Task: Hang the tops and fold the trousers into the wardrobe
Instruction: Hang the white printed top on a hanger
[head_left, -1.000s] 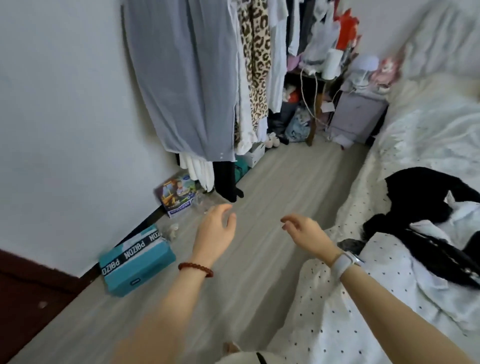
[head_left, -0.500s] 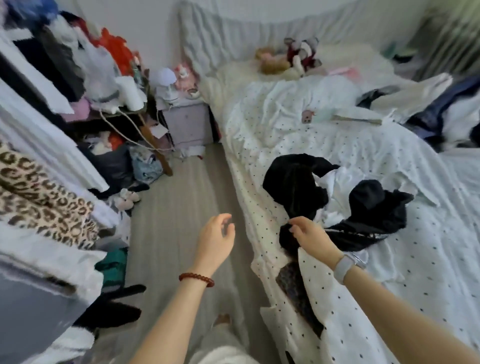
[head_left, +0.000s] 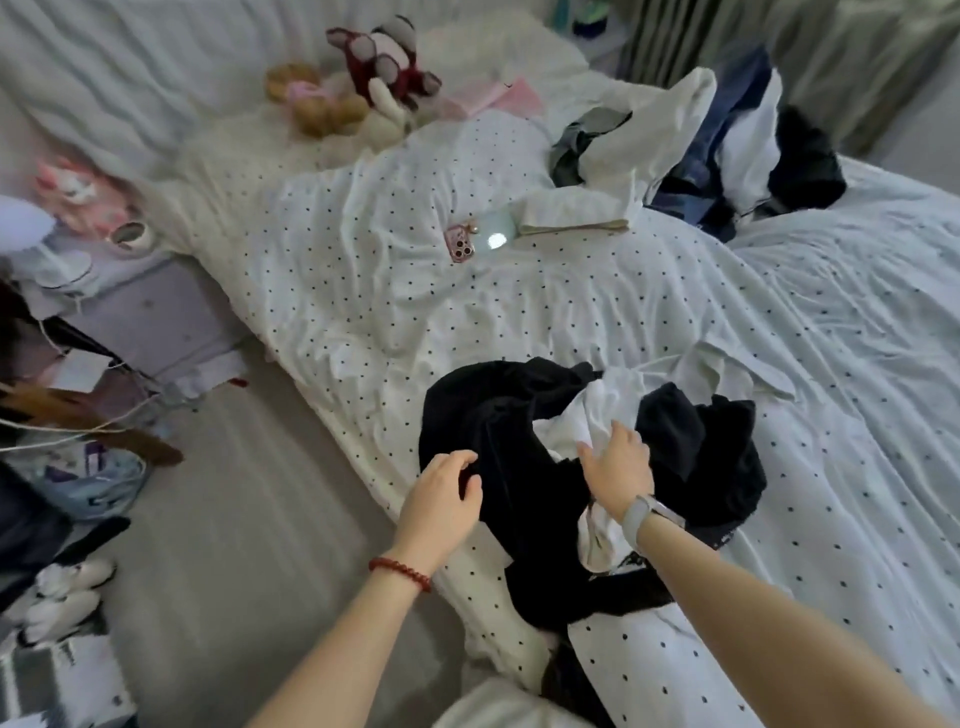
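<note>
A heap of clothes lies near the bed's edge: a black garment (head_left: 498, 415) tangled with a white garment (head_left: 613, 400) and more black cloth (head_left: 696, 441). My left hand (head_left: 444, 501) hovers at the left side of the black garment, fingers loosely curved, holding nothing. With its fingers spread, my right hand (head_left: 618, 465) reaches over the middle of the heap, at the white cloth. A second pile of white, blue and black clothes (head_left: 727, 135) lies at the far side of the bed.
The bed (head_left: 363, 270) has a white dotted cover. A phone (head_left: 480, 241) and a folded cream cloth (head_left: 571, 218) lie on it; plush toys (head_left: 363, 78) sit at the head. A nightstand (head_left: 156, 317) and floor clutter stand left.
The view swung from the hanging clothes and floor to the bed. Both hands moved forward onto the black and white heap.
</note>
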